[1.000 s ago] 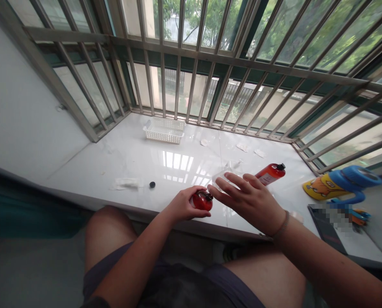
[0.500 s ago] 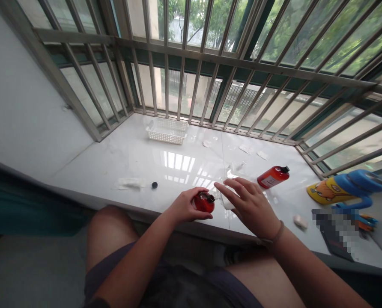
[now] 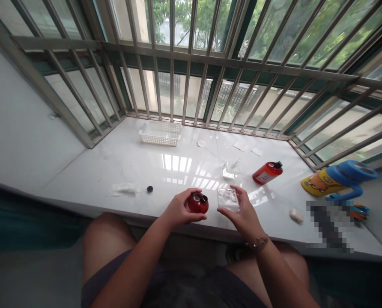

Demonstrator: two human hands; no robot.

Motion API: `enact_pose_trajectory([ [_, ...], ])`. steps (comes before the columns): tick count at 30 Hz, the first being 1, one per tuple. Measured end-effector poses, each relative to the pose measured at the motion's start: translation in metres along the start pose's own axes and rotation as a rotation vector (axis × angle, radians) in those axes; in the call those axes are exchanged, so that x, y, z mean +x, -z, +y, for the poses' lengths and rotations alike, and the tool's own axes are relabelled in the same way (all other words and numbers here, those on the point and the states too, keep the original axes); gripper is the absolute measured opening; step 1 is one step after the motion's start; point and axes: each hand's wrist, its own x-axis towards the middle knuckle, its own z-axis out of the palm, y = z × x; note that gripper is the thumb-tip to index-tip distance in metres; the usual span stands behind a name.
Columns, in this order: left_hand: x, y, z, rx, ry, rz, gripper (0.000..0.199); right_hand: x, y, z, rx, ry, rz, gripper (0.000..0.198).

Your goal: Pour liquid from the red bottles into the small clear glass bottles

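Gripping a small red bottle (image 3: pixel 197 203), the left hand (image 3: pixel 178 209) is closed around its body at the near edge of the white marble sill (image 3: pixel 114 162); the neck looks uncapped and is tipped towards a small clear plastic box (image 3: pixel 228 199), which is pinched between the fingers of the right hand (image 3: pixel 242 214). A spill is judged the main risk: with bottle and box held just beside each other over the sill's front edge, a slip could send liquid onto the lap below. A small black cap (image 3: pixel 150 188) is seen lying well apart to the left, near a crumpled wrapper (image 3: pixel 122 188). Ample bare room is left behind the hands. A second red bottle (image 3: pixel 267 172) lies on its side to the right, a white basket (image 3: pixel 160 133) by the window bars (image 3: pixel 191 85).
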Motion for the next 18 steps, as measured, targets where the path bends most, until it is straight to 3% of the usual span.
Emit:
enact_pose_trajectory([
  [6,-0.001,0.001,-0.011,0.019,0.032,0.179,0.085,-0.011,-0.002,0.05,-0.131,-0.153,0.119,0.092],
  [13,0.013,0.004,-0.018,-0.007,-0.011,0.289,0.084,-0.005,-0.007,0.073,-0.24,0.018,0.169,0.087],
  [15,0.014,0.009,-0.017,0.024,0.006,0.265,0.094,-0.002,-0.011,0.075,-0.277,0.08,0.166,0.088],
  [18,0.008,0.027,-0.021,0.183,0.015,0.229,0.124,0.001,-0.017,0.076,-0.332,0.15,0.185,0.094],
])
